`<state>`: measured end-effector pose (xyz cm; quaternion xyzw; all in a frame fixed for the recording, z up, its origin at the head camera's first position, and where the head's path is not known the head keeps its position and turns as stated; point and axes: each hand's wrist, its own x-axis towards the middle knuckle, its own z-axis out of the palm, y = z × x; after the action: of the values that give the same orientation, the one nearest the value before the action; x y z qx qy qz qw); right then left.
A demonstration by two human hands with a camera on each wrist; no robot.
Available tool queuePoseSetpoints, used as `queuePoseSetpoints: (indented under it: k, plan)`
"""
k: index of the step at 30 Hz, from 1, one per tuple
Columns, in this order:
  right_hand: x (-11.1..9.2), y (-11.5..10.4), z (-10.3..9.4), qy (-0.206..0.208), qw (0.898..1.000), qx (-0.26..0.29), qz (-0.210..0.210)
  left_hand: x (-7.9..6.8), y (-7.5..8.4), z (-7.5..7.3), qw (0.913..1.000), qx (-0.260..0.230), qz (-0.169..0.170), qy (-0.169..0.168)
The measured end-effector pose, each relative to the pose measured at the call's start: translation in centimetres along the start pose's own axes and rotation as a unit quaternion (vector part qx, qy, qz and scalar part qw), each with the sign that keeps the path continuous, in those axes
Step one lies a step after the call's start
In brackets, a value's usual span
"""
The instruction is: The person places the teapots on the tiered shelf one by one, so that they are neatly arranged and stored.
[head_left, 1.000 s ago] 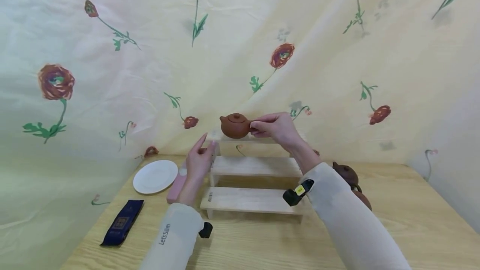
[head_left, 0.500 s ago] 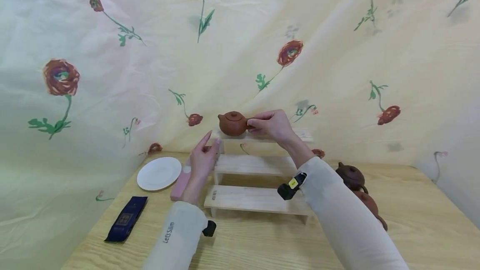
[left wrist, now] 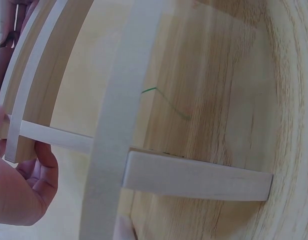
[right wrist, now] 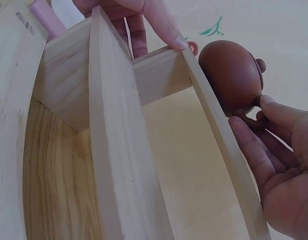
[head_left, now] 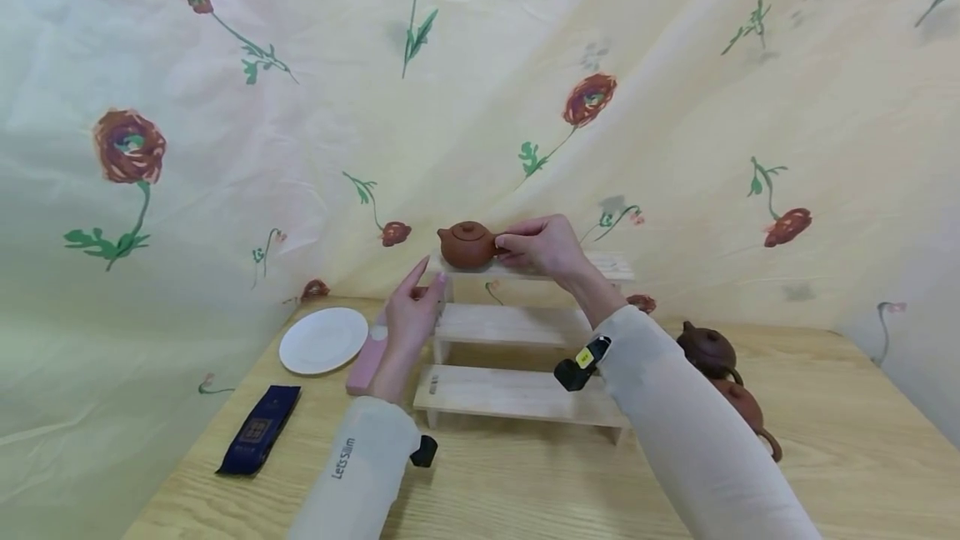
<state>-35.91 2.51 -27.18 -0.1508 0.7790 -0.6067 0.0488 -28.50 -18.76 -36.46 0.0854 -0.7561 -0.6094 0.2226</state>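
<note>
A reddish-brown clay teapot point(head_left: 467, 246) is upright at the left part of the top step of a pale wooden tiered stand point(head_left: 517, 394). Its spout points left, and its base is right at the board. My right hand point(head_left: 551, 248) pinches the teapot's handle between thumb and fingers. In the right wrist view, the teapot's round body point(right wrist: 229, 75) overlaps the edge of the top board. My left hand point(head_left: 412, 315) grips the left end of the stand near the top, thumb and fingers on either side of the wood point(left wrist: 16, 145).
Right of the stand, a dark brown teapot point(head_left: 707, 350) and a reddish teapot point(head_left: 741, 405) stand on the table, partly behind my right sleeve. To the left are a white plate point(head_left: 324, 341), a pink box point(head_left: 367, 365) and a dark blue packet point(head_left: 259, 430). A floral cloth point(head_left: 480, 107) hangs behind.
The teapot has shifted slightly left along the top step in my right hand. My left hand stays at the stand's end. The whole head view has drifted a little.
</note>
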Motion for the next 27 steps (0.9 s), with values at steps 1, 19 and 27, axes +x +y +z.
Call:
queuePoseSetpoints:
  k: [1,19,27]
  plan:
    - [0.04,0.0,-0.06,0.0,1.0,-0.003,0.0,0.02,0.03,0.05,1.0,0.001,0.0,-0.001]
    - [0.38,-0.02,-0.44,-0.005,1.0,-0.003,0.013,-0.38,0.36,0.05,0.9999,-0.011,-0.005,-0.006]
    - [0.45,0.14,-0.39,-0.006,1.0,0.0,0.015,-0.41,0.18,0.09,1.0,0.007,-0.001,-0.005]
